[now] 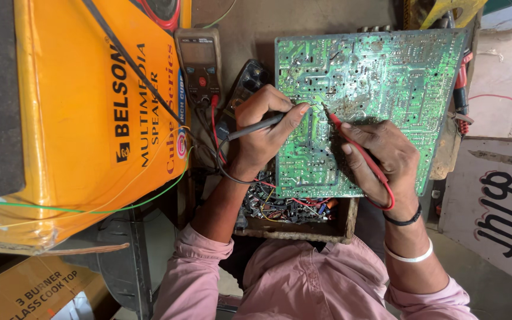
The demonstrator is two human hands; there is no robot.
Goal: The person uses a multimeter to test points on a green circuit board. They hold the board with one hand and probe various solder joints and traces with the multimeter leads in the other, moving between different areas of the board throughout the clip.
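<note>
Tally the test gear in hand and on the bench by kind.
Probes: 2, black in left hand, red in right hand
Multimeter: 1
Green circuit board: 1
Total: 4

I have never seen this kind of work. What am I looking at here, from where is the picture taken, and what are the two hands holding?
The one picture comes from a camera on the person's head, looking down at their own arms in pink sleeves. No machine is here, only two bare hands. The left hand holds a black probe like a pen; the right hand holds a red probe. Both tips touch the solder side of a large green circuit board. The probe wires seem to lead to a handheld meter lying above. The board rests over a tray of small parts. A big orange box stands on the left.
</note>
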